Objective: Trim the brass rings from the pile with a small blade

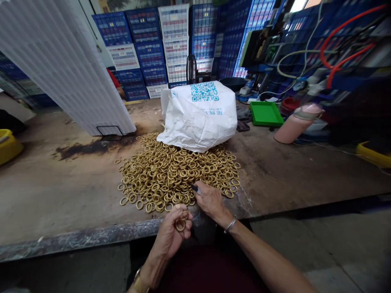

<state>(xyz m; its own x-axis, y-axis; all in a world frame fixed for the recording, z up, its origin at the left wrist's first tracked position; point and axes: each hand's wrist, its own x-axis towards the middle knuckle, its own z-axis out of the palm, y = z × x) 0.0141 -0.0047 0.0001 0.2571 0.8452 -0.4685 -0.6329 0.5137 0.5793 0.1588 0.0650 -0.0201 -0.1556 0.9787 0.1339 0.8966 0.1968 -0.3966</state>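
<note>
A heap of brass-coloured rings (171,171) is spread over the worktable. My left hand (171,234), in front of the table's near edge, is closed around a few brass rings (180,224), its fingers curled over them. At the heap's near right side is my right hand (211,202), closed on a small tool with a dark end and a grey part (196,189); most of it is hidden by the fingers, so its kind cannot be made out. Behind the heap a white woven sack (198,122) with blue print lies on its side, touching the rings.
A tall stack of white ribbed sheets (70,65) leans at the left by a black wire stand (110,132). To the right are a green tray (266,114) and a pink bottle (297,124). Stacked crates (148,44) stand behind the worktable (76,195), near a person's red sleeve (113,78).
</note>
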